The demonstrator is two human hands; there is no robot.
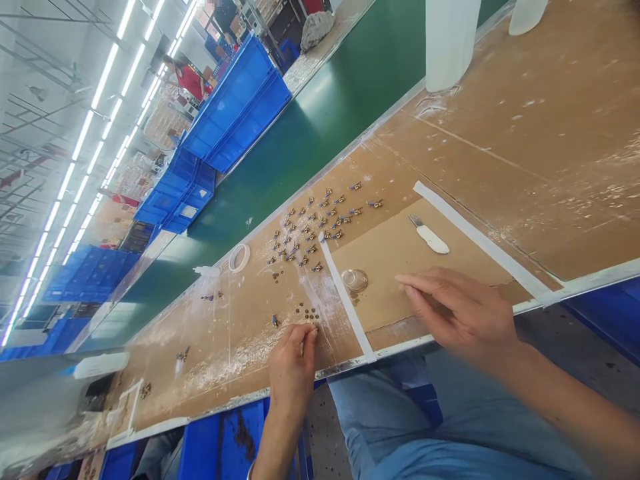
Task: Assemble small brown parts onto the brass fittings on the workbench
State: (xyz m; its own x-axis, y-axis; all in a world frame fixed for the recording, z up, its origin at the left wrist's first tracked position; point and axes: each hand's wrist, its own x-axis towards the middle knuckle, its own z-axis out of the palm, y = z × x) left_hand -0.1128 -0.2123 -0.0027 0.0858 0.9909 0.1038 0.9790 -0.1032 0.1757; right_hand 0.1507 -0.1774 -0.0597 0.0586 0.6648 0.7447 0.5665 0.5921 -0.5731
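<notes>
- Tiny discs sat left of the clear dish; left hand pinched tight beside them — contents unclear.
- Right hand, dish's right: fingertips pressed together, hold unclear.
- Light pinch probably suited those best.

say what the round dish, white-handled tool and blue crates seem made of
Round dish: glass or clear plastic, glossy; brown sheet shows through. White-handled tool: smooth white handle, perhaps plastic; grey tip, probably metal. Blue crates: likely plastic, satin, evenly coloured.
</notes>
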